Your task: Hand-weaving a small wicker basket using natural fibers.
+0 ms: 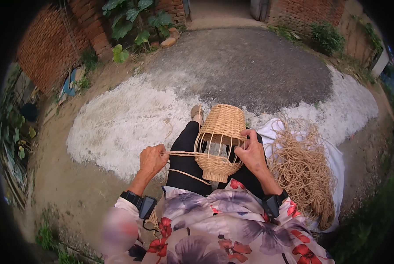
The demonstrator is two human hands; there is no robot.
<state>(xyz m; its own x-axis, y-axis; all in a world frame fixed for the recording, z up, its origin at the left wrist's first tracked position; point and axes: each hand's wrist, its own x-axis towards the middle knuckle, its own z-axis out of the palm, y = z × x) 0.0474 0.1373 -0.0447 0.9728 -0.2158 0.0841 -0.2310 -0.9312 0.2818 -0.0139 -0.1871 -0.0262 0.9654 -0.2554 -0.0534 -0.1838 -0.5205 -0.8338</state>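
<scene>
Across my lap lies a straw-coloured woven basket, with a wide woven band at its far end and a smaller woven part near me. Bare upright stakes show between the two. My left hand is closed on a twisted cord that runs taut to the near woven part. On the basket's right side my right hand grips the stakes with thumb and fingers. A loose length of cord trails over my left thigh.
To my right, a big tangled heap of cord rests on a white cloth. Pale, rough ground and a dark paved patch stretch ahead. Brick walls, leafy plants and a doorway stand farther off.
</scene>
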